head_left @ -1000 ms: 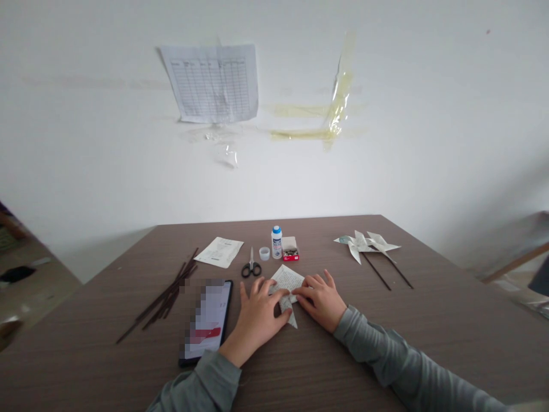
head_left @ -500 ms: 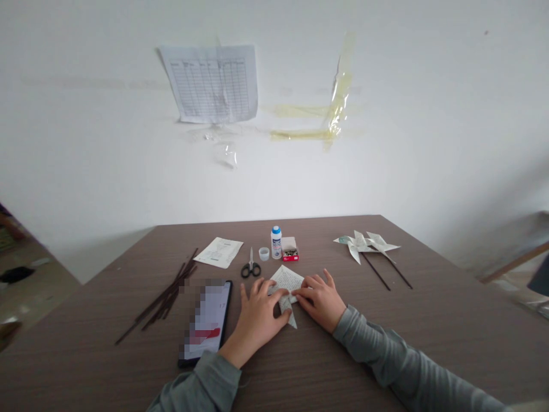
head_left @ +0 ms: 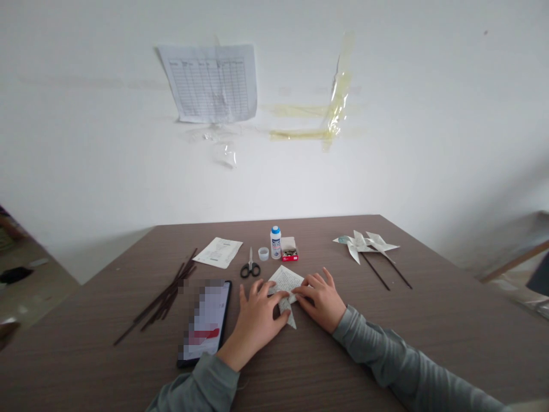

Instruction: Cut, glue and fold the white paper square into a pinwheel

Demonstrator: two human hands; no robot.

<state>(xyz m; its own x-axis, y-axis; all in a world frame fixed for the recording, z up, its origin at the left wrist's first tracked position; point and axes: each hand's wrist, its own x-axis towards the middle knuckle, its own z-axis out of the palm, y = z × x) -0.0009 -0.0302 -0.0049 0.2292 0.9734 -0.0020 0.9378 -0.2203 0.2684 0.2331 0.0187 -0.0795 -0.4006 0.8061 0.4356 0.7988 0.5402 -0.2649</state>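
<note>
A printed sheet of paper (head_left: 286, 278), cut and partly folded into pinwheel blades, lies on the table between my hands. From its left side my left hand (head_left: 260, 312) presses on it, thumb and index finger curled at the paper's middle and lower blade. My right hand (head_left: 320, 300) pinches the paper's right side near the centre, with some fingers raised. My fingertips hide part of the folds. Just beyond the paper stand a small red box (head_left: 290, 254) of pins, a white bottle (head_left: 275, 243) with a blue cap, and a little clear cup (head_left: 263, 253).
Black-handled scissors (head_left: 250, 269) lie left of the cup, near a flat paper sheet (head_left: 218, 253). A phone (head_left: 206, 323) rests beside my left forearm, with several dark sticks (head_left: 160, 300) farther left. Two paper pinwheels (head_left: 364, 245) on sticks lie at the right.
Both hands stay in nearly the same place on the paper. My fingers shift only very slightly at its middle.
</note>
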